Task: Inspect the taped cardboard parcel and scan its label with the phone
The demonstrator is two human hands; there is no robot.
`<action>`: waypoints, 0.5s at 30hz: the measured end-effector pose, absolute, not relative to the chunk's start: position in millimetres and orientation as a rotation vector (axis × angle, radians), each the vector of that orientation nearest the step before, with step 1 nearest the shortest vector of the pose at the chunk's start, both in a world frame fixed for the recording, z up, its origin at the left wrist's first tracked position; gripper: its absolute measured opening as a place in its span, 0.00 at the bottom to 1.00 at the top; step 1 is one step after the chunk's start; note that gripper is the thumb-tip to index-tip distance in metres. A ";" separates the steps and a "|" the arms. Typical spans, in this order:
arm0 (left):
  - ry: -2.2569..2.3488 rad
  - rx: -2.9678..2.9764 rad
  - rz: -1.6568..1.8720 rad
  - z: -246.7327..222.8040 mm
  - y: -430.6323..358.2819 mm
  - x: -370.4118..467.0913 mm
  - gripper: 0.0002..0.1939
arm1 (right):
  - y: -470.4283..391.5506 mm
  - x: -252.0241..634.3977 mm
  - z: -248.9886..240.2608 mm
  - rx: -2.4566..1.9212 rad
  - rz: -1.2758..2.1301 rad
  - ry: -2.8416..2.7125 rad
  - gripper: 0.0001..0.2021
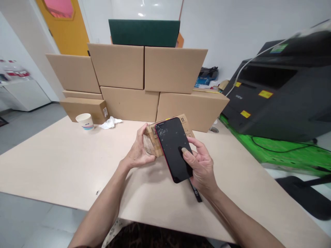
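Observation:
My right hand [200, 163] grips a smartphone [173, 151] with a dark screen and a red edge, its thumb lying on the lower part of the glass. The screen's upper left corner looks speckled or scratched. My left hand [139, 148] is closed around the left end of a small cardboard box [152, 141] with dark print, tilted above the table. Part of that box is hidden behind the phone. Below my right hand a slim black stick-like object [196, 193] shows, its upper end hidden; I cannot tell whether the hand touches it.
Cardboard boxes [129, 103] stand stacked along the back of the table [51, 155], a dark green box [144, 32] on top. A paper cup [85, 121] and crumpled tissue [111, 123] sit at the left. To the right is a large black machine [274, 82] by a green surface [271, 148].

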State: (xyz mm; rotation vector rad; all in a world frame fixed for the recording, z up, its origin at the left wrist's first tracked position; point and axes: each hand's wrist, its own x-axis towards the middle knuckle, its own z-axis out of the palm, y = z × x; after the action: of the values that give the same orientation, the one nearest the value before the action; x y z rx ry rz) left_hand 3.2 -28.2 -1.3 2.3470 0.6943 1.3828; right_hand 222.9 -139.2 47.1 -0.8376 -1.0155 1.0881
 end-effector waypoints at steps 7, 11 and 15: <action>0.662 2.360 1.397 -0.8 -28.1 3.1 0.67 | -135.7 215.5 47.2 -0.798 1.120 -0.941 0.22; 0.669 2.350 1.393 -1.1 -28.0 3.1 0.67 | -133.9 213.7 45.2 -0.810 1.088 -0.920 0.22; 0.670 2.343 1.396 -1.8 -27.6 2.9 0.67 | -133.7 213.7 43.9 -0.804 1.092 -0.892 0.22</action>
State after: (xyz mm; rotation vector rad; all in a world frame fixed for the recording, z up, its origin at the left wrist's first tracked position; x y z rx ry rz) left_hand 2.9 -27.6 -1.8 2.3432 0.6698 1.3958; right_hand 213.7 -133.7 43.9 -0.8039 -0.8915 1.0924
